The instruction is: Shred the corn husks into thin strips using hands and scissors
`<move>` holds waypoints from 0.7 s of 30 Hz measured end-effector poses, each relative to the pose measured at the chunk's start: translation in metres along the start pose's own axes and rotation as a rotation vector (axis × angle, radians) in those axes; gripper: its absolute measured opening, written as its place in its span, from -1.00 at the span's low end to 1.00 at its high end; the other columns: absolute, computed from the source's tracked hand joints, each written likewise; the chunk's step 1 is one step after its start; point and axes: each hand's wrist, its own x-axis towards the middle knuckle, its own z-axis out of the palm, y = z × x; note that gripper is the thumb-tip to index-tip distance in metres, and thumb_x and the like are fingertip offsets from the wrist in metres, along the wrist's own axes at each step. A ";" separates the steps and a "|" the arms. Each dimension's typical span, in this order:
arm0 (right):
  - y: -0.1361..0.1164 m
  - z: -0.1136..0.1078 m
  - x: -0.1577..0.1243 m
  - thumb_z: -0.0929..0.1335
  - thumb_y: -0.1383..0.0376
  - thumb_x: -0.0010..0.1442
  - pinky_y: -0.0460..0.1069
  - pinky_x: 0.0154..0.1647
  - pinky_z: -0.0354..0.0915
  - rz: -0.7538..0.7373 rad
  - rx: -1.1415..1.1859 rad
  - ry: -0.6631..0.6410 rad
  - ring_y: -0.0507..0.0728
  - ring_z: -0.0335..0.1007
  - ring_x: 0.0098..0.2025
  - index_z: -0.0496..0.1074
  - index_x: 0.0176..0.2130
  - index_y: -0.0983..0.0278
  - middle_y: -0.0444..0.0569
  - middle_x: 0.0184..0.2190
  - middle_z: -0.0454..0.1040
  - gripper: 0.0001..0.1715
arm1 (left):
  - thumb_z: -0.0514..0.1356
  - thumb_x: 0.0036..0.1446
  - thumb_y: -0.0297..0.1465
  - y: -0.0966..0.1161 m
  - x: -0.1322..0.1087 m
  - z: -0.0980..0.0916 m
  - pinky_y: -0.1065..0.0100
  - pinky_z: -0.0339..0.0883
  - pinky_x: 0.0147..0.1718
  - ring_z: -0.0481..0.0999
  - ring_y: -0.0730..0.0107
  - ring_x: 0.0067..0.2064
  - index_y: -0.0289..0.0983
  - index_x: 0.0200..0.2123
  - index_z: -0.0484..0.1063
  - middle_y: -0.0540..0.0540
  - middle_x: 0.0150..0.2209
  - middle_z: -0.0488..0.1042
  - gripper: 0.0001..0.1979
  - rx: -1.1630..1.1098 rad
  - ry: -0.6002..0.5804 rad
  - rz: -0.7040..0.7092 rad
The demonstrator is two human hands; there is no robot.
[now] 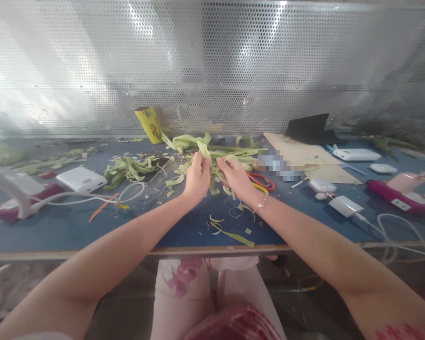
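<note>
My left hand (198, 177) is closed on a pale green leaf (203, 149) that sticks up above its thumb and fingers. Close on its right, my right hand (236, 177) has its fingers pinched together at the leafy pile; what they hold is too small to make out. Green leaves and stalks (230, 152) lie around and behind both hands. Loose strips (237, 236) are scattered on the blue table nearer the front edge. Orange-handled scissors (262, 181) lie partly behind my right wrist.
A yellow can (149, 125) stands at the back by the perforated metal panel (198, 56). More leaves (129, 170), a white power bank (81, 179) and cables are left. Cardboard (297, 153), chargers (346, 206) and a magenta power strip (400, 197) lie right.
</note>
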 end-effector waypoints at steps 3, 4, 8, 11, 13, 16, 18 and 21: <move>-0.006 -0.002 -0.001 0.34 -0.01 0.05 -0.12 -0.70 -0.07 0.046 -0.089 -0.030 -0.07 -0.05 -0.70 0.12 -0.58 0.21 -0.29 -0.74 0.01 -0.54 | 0.07 0.13 -0.38 -0.002 0.002 -0.001 0.36 0.00 -0.51 0.10 0.50 -0.55 -0.20 -0.51 0.05 0.09 -0.60 0.08 -0.77 0.021 -0.016 0.007; -0.008 -0.003 -0.002 0.34 0.01 0.05 -0.12 -0.69 -0.08 0.055 -0.115 -0.037 -0.08 -0.06 -0.70 0.09 -0.61 0.22 -0.29 -0.74 0.00 -0.52 | 0.06 0.14 -0.39 -0.003 0.002 -0.002 0.36 -0.01 -0.52 0.09 0.50 -0.55 -0.20 -0.50 0.05 0.09 -0.61 0.08 -0.78 0.027 -0.023 0.009; -0.012 -0.009 -0.003 0.31 0.16 0.08 -0.11 -0.68 -0.12 0.045 -0.121 -0.155 -0.09 -0.10 -0.70 0.03 -0.66 0.23 -0.27 -0.76 -0.03 -0.55 | 0.05 0.14 -0.38 -0.007 0.006 -0.003 0.39 0.01 -0.53 0.10 0.52 -0.56 -0.20 -0.50 0.04 0.10 -0.62 0.08 -0.77 0.048 -0.036 0.010; -0.014 -0.014 -0.002 0.28 0.31 0.04 -0.12 -0.69 -0.14 0.043 -0.063 -0.300 -0.10 -0.10 -0.72 0.14 -0.60 0.25 -0.29 -0.75 0.00 -0.75 | 0.04 0.15 -0.36 -0.012 0.010 -0.003 0.42 0.04 -0.55 0.12 0.54 -0.56 -0.21 -0.48 0.05 0.11 -0.61 0.08 -0.80 0.009 -0.049 -0.033; -0.013 -0.015 -0.002 0.28 0.35 0.02 -0.13 -0.69 -0.12 0.047 -0.040 -0.356 -0.10 -0.08 -0.73 0.21 -0.52 0.26 -0.31 -0.76 0.05 -0.88 | 0.01 0.17 -0.34 -0.016 0.012 -0.002 0.44 0.07 -0.56 0.15 0.55 -0.57 -0.21 -0.45 0.06 0.11 -0.60 0.08 -0.82 -0.058 -0.071 -0.064; -0.012 -0.016 -0.001 0.26 0.37 0.02 -0.14 -0.70 -0.13 0.064 0.024 -0.401 -0.11 -0.12 -0.74 0.22 -0.46 0.26 -0.33 -0.77 0.04 -0.94 | 0.00 0.18 -0.32 -0.019 0.013 -0.001 0.47 0.10 -0.57 0.16 0.57 -0.58 -0.21 -0.43 0.07 0.11 -0.60 0.07 -0.84 -0.161 -0.108 -0.089; -0.010 -0.017 -0.001 0.25 0.37 0.02 -0.15 -0.71 -0.17 0.094 0.084 -0.434 -0.12 -0.17 -0.74 0.20 -0.44 0.25 -0.36 -0.77 0.00 -0.95 | 0.01 0.18 -0.32 -0.020 0.014 -0.002 0.48 0.10 -0.59 0.14 0.59 -0.60 -0.21 -0.42 0.08 0.12 -0.60 0.07 -0.84 -0.203 -0.127 -0.105; -0.007 -0.020 -0.001 0.24 0.37 0.01 -0.16 -0.71 -0.20 0.143 0.141 -0.484 -0.13 -0.22 -0.73 0.20 -0.41 0.24 -0.37 -0.73 -0.04 -0.95 | 0.02 0.18 -0.30 -0.018 0.013 -0.003 0.50 0.05 -0.62 0.14 0.61 -0.61 -0.21 -0.40 0.10 0.12 -0.60 0.08 -0.84 -0.225 -0.144 -0.113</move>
